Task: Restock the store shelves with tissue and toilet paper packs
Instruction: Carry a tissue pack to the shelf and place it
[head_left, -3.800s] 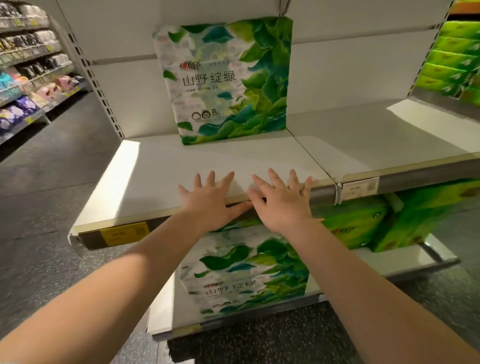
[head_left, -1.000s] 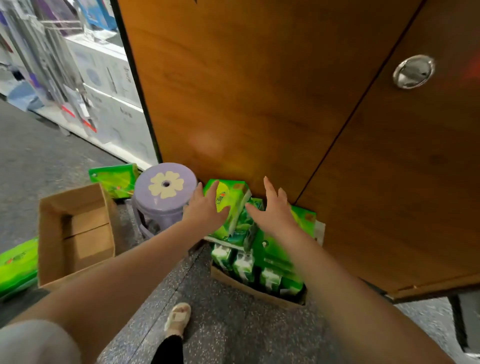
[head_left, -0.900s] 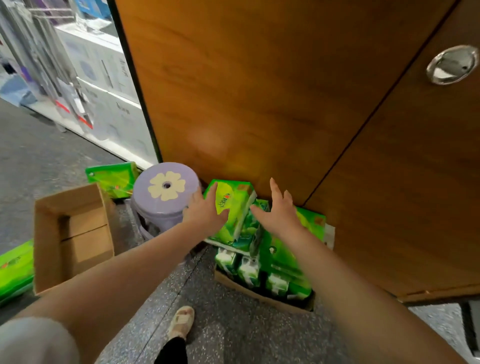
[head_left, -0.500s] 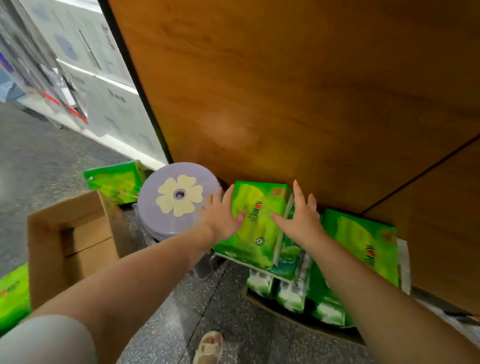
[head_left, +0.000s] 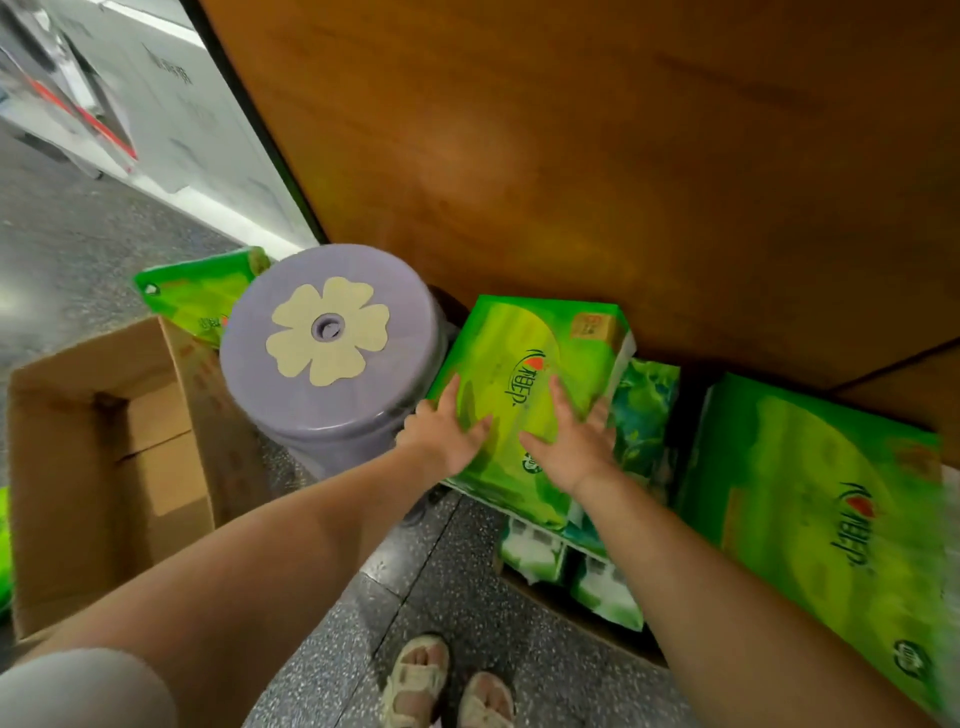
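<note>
**shelfrat:** Biggest thing in view is the brown wooden cabinet (head_left: 597, 156), it fills the whole top and right. Under it there's speckled grey floor (head_left: 447, 587) and an open cardboard box (head_left: 104, 467) on the left.

**aisle9:** And the purple round thing?

**shelfrat:** A lilac plastic stool (head_left: 332, 353) with a cream flower on the seat, right between the box and the stock. On the far right a big green tissue pack (head_left: 821, 519) leans against the cabinet, a bit smeared by blur.

**aisle9:** Where's the one being handled?

**shelfrat:** The green tissue pack in the middle (head_left: 524, 384) lies tilted on top of a pile of leaf-print packs (head_left: 644, 415), just beside the stool, with its far end at the cabinet foot. There's another green pack (head_left: 197, 296) behind the stool too.

**aisle9:** Hands?

**shelfrat:** The left hand (head_left: 447, 436) lies flat on the near left part of its top face, fingers straight and spread. The right hand (head_left: 571, 441) is on the right part, fingers mostly straight. It might be hooking over the right edge, I can't really tell from this angle. Both are touching the wrapper, neither looks like it's properly gripping.

**aisle9:** Anything smaller?

**shelfrat:** Two feet in beige sandals (head_left: 447, 686) at the bottom edge.
</note>
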